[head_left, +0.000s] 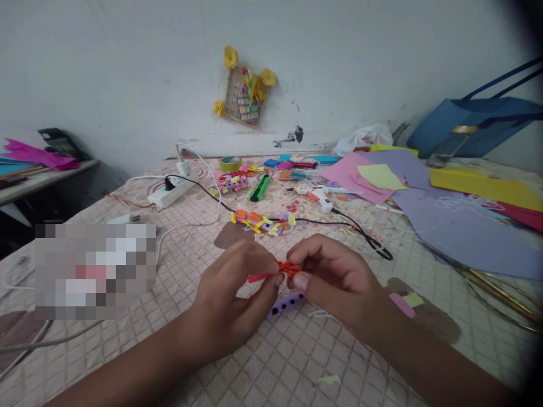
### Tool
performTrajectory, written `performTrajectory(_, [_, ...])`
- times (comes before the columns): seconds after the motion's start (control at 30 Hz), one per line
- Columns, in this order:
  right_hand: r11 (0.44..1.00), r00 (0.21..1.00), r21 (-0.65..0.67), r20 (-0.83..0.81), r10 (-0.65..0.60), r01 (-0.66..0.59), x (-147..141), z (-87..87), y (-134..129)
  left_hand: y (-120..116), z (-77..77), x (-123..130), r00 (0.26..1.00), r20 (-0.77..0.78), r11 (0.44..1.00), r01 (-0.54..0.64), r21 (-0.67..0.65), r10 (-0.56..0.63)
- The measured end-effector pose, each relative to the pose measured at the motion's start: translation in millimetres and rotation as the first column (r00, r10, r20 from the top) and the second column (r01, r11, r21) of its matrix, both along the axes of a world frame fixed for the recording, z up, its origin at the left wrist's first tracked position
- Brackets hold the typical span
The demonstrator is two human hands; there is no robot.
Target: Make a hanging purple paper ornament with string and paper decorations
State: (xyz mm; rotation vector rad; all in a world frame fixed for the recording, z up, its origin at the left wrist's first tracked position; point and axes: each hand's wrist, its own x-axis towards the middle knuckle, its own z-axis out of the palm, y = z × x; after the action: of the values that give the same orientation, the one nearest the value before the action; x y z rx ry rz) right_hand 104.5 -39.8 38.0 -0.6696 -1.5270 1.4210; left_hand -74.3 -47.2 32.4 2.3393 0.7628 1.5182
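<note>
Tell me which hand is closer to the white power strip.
Left: the left hand is in front and right of the power strip; the right hand is farther right.

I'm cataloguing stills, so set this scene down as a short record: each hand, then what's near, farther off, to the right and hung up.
Left hand: pinching an orange-red piece
Right hand: gripping that piece's other end
Near: purple dotted strip
Farther: green-and-black cutter
Right: large purple sheet
Hung up: yellow-flowered decoration on the wall
</note>
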Motion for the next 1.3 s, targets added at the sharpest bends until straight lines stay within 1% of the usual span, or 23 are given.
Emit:
performTrajectory(0.3, [0.998,0.998,-0.068,-0.058,0.006,-0.01,-0.7,0.9,-0.3,0.1,1.0,0.1,1.0,-0.017,1.0,-0.019,-0.02,0.019])
performTrajectory(0.43, [0.996,0.998,-0.086,-0.059,0.021,-0.026,-0.6,1.2,-0.1,-3.4,-3.0,-0.9,0.998,0.003,0.993,-0.068,-0.092,0.069])
performTrajectory(0.5, [0.996,0.999,-0.087,-0.043,0.025,-0.029,-0.2,1.3,-0.2,-4.4,-5.3,-1.4,0.997,0.033,0.989,-0.071,-0.127,0.076])
performTrajectory(0.6, [0.998,1.0,-0.061,-0.002,0.009,-0.009,0.2,1.6,-0.6,-3.6,-6.1,-0.9,0.996,0.058,0.99,-0.062,-0.129,0.07])
performTrajectory(0.7, [0.999,1.0,-0.042,0.019,-0.006,0.007,-0.3,2.3,-0.7,-1.9,-2.7,1.0,0.997,0.062,0.994,-0.035,-0.103,0.042])
performTrajectory(0.8, [1.0,0.999,-0.02,0.035,-0.013,0.013,-1.1,3.4,-0.5,-1.8,1.4,2.5,0.999,0.04,0.994,-0.015,-0.112,0.02])
performTrajectory(0.97, [1.0,0.999,-0.002,0.049,-0.008,0.009,-1.2,3.5,-0.5,-4.1,0.8,1.6,0.997,0.024,0.984,-0.073,-0.164,0.078])
performTrajectory(1.13, [0.999,0.997,0.006,0.074,-0.032,0.031,-1.0,3.1,0.2,-4.5,-1.8,0.9,0.995,0.022,0.984,-0.094,-0.149,0.098])
performTrajectory(1.3, [0.998,0.995,0.038,0.081,-0.051,0.048,-2.1,4.4,1.1,-4.2,-1.2,1.1,0.995,0.018,0.985,-0.093,-0.148,0.097])
